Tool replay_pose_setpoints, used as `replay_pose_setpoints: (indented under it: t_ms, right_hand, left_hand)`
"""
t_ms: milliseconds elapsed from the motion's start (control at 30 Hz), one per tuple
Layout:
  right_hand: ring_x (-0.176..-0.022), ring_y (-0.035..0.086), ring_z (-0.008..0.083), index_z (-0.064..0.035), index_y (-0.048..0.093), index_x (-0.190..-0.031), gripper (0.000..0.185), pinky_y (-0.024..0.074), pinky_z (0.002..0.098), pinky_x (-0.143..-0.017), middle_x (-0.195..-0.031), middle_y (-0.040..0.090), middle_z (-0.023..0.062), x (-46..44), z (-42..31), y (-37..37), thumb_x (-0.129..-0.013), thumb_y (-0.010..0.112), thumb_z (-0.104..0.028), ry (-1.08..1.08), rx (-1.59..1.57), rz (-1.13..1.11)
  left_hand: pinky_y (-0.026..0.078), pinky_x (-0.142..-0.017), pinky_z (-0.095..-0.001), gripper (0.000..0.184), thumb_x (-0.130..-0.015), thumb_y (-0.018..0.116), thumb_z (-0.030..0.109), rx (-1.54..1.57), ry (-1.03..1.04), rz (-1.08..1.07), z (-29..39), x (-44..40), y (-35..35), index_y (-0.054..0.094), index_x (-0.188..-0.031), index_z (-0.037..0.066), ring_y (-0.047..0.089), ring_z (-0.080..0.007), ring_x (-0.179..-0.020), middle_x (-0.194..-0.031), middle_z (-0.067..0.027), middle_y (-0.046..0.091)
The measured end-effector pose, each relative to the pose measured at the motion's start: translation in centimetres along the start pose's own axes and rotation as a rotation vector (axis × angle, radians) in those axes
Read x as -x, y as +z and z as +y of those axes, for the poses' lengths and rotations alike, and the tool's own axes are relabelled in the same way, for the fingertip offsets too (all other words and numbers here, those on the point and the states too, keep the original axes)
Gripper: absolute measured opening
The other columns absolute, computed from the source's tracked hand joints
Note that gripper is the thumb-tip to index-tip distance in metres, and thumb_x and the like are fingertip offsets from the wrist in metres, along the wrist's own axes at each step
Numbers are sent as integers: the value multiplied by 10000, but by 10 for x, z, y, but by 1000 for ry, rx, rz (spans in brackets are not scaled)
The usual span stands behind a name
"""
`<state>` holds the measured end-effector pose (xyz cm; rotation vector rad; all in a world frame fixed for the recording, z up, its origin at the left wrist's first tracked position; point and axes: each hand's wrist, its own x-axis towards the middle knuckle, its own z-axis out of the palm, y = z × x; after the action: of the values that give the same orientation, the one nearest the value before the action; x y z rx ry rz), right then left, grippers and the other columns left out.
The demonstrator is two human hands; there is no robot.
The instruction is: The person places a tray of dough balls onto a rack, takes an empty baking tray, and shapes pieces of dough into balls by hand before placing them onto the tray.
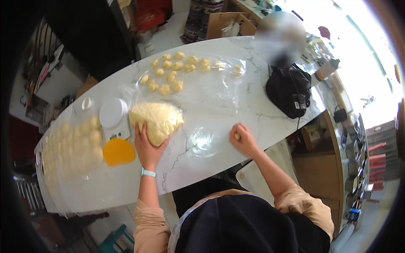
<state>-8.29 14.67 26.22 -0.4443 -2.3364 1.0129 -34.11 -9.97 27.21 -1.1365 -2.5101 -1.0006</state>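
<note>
Dark clothing (249,225) fills bottom centre. Left of centre, the left hand (148,146) spreads a wide grip against the dough mass (158,118), seemingly steadying it; right of centre, the right hand (245,142) curls its grip round a pale lump (238,136).

One wide head-worn view — close above the table (211,165) — faces forward and down.

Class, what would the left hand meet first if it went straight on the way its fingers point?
The big dough lump, which the left hand appears to touch now, though depth is hard to judge here.
</note>
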Motion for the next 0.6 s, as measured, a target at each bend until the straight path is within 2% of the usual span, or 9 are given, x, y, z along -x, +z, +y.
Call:
replay_pose_setpoints:
  t_ms: [67,100,200,300,400,433,533,600]
  right_hand:
    - [-838,569,368,-37,554,-859,82,466,439,-747,-869,576,138,-34,9,-2,-802,611,-26,-12,253,159]
    - [-835,569,370,-38,556,-861,76,467,438,-749,-873,576,144,-49,12,14,-806,608,-32,40,264,187]
    - [-859,563,370,-43,548,-845,76,462,445,-748,-874,576,154,-36,-11,42,-796,605,-41,88,63,-71]
    - [-862,558,368,-41,541,-844,87,457,446,-737,-865,567,151,14,-12,8,-785,605,-42,140,-164,-153]
    - [-861,557,366,-42,536,-849,96,459,439,-739,-858,555,145,-11,18,-16,-783,606,-41,50,210,112]
    - [-873,560,365,-49,536,-854,101,463,434,-749,-859,548,143,-29,21,-8,-784,609,-44,58,236,165]
    - [-875,562,362,-48,532,-845,92,467,433,-765,-862,552,139,-44,1,30,-796,610,-50,23,66,84]
    - [-876,565,354,-48,529,-841,81,469,432,-774,-868,555,139,-7,-20,24,-809,603,-58,74,36,-131]
  left_hand:
    - [378,-1055,-521,984,-663,855,412,-8,13,9,-3,2,3,351,-1456,120,377,-480,-1331,-1499,-293,310]
    - [373,-1062,-526,979,-668,851,410,1,14,9,-1,2,1,351,-1458,116,361,-485,-1346,-1505,-293,302]
    - [371,-1066,-534,973,-674,846,403,8,18,17,0,3,2,350,-1460,114,354,-487,-1353,-1509,-293,297]
    - [372,-1069,-536,970,-677,841,396,-1,36,-3,1,0,-2,348,-1462,110,352,-481,-1360,-1515,-285,292]
    - [366,-1076,-534,979,-672,844,398,13,27,-10,2,1,0,342,-1462,110,341,-475,-1370,-1517,-280,290]
    - [365,-1077,-534,981,-672,844,399,12,39,2,-3,1,2,340,-1463,110,339,-475,-1372,-1517,-280,290]
    - [363,-1079,-534,986,-674,842,403,11,20,9,1,8,7,334,-1466,111,336,-473,-1375,-1517,-278,291]
    - [362,-1080,-535,983,-679,839,407,-7,26,-1,-1,2,0,332,-1468,111,335,-472,-1375,-1517,-279,290]
